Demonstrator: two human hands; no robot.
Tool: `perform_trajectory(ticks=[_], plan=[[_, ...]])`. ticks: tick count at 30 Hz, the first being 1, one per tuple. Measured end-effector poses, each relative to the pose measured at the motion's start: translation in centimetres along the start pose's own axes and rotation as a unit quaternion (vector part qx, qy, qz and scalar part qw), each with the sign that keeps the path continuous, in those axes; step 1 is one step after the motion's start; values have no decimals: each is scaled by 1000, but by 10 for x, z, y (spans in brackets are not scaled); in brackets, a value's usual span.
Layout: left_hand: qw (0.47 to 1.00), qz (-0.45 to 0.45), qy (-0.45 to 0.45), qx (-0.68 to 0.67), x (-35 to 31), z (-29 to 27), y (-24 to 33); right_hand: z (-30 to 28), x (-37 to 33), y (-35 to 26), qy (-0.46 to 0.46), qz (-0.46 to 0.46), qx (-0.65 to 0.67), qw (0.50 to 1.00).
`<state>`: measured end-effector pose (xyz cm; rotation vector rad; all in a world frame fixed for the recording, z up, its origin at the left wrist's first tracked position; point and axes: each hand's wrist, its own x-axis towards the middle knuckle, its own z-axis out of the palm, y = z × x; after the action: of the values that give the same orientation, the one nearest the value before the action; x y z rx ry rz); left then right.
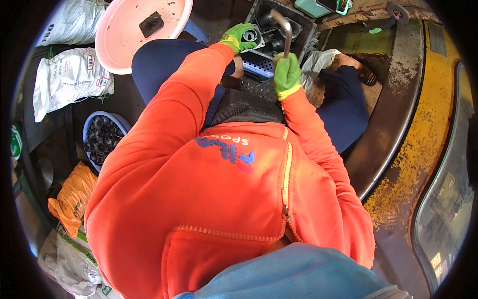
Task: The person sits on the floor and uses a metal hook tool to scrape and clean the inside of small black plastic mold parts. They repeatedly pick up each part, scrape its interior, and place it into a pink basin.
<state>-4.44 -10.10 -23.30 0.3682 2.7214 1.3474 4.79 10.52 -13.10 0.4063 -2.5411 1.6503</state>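
Note:
My right hand (287,74), in a green and yellow glove, is closed round the lower end of a bent metal bar (287,36). The bar stands up from the fist and its top bends to the left. My left hand (238,39), gloved alike, grips a dark square part with a round ring-shaped opening (250,36), at the near left edge of a grey crate (311,30). Inside that crate lie several black parts (271,40), partly hidden by the bar. Just below the crate is a blue perforated plastic piece (259,68), between my legs.
A pink basin (107,35) at the upper left holds a black square part (151,24). Below it stand a white sack (74,82) and a blue basket (88,124) full of black parts. An orange bag (74,194) lies lower left. A worn yellow machine frame (423,144) curves along the right.

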Motion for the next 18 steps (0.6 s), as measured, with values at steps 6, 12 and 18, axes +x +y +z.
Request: perform_trajectory(ticks=[6,12,18], plan=[[998,-33,-51,23,1,-3,8,8,-1,17,-123,187,-217,950],[999,24,-1,47,2,3,-1,4,-6,29,-77,129,-156,976],[1000,8,-9,-15,3,7,-10,1,-3,22,-23,77,-150,985]])
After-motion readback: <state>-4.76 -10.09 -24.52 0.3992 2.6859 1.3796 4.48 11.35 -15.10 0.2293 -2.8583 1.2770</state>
